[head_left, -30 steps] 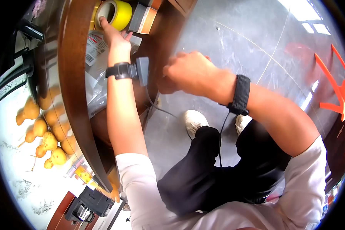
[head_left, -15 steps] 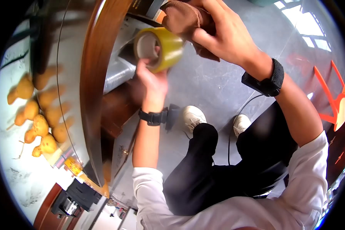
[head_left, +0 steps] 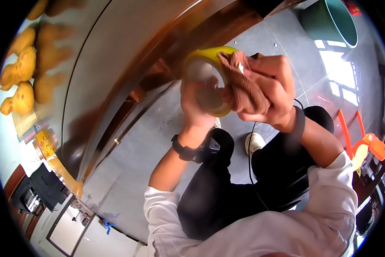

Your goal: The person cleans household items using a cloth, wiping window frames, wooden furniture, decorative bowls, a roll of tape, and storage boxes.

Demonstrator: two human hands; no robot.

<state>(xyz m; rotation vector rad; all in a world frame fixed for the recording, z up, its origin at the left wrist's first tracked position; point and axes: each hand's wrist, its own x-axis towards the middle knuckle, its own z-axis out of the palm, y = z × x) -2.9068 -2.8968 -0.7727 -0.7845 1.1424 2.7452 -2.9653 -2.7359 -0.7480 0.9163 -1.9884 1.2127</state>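
A wide roll of yellow tape (head_left: 210,52) is in my left hand (head_left: 195,105), whose fingers close round its rim and core from the left. My right hand (head_left: 274,88) grips a bunched brown cloth (head_left: 249,93). The cloth touches the right side of the roll and covers part of it. Some fingertips show through the roll's pale core, a little blurred. Both hands are above the floor, in front of the wooden furniture.
Dried gourds (head_left: 25,64) stand on the glossy tabletop (head_left: 89,38) at the left. A green bin (head_left: 323,23) is at the upper right. An orange object with prongs (head_left: 361,147) stands at the right. A black cable (head_left: 250,162) runs past my legs.
The cloth has come down to the tape roll and now touches it; before, it was held above and to the right. The view has turned, and the drawer-like space has left view.
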